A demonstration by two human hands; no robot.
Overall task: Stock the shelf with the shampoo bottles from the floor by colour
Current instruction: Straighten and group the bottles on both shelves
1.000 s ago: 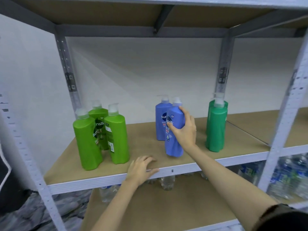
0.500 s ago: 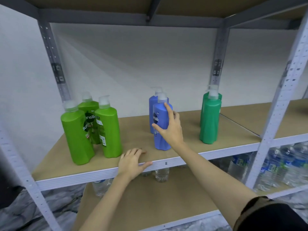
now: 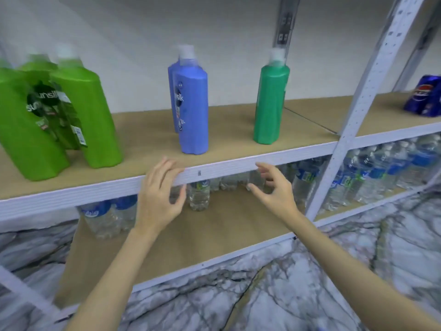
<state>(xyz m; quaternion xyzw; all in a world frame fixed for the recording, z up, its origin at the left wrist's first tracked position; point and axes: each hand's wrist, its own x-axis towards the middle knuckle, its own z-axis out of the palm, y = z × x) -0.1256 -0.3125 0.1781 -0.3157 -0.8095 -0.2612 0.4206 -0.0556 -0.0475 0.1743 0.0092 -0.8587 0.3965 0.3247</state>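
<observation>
**Bottles on the shelf, both hands free**

2 blue bottles (image 3: 192,111) stand on the shelf (image 3: 238,167), light green bottles (image 3: 55,115) to their left, a dark green bottle (image 3: 270,103) to their right. Below the shelf's front edge, left hand (image 3: 158,199) touches the edge, fingers loose; right hand (image 3: 278,192) spread, holding nothing.

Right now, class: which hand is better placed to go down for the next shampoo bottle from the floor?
Probably the right hand: it hangs free and open below the shelf edge, while the left hand rests its fingers on that edge.
</observation>
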